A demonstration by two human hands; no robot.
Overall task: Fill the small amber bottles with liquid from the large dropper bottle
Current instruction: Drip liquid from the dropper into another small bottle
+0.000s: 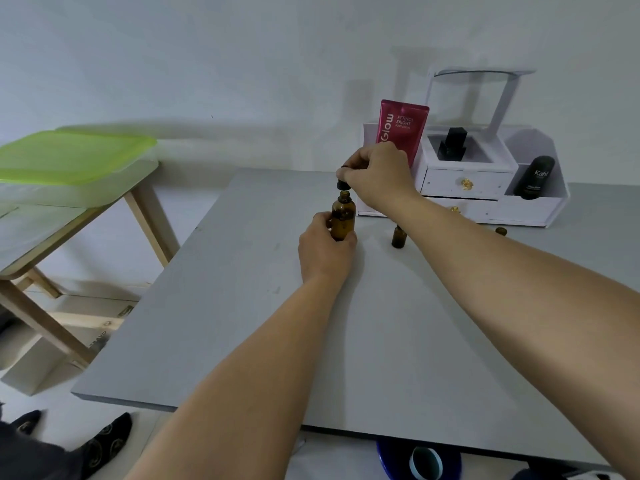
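Note:
The large amber dropper bottle (343,216) stands upright on the grey table (242,306), gripped around its lower body by my left hand (323,249). My right hand (379,174) holds the black dropper cap (343,183) just above the bottle's open neck, lifted slightly clear of it. One small amber bottle (398,237) stands open to the right of the large one, partly behind my right forearm. Another small amber bottle (501,231) peeks out further right, mostly hidden by that arm.
A white drawer organizer (485,188) stands at the back right with a pink tube (401,129), a black bottle (533,176) and a black box. A wooden side table with a green-lidded container (69,157) is at the left. A blue object lies under the table's near edge.

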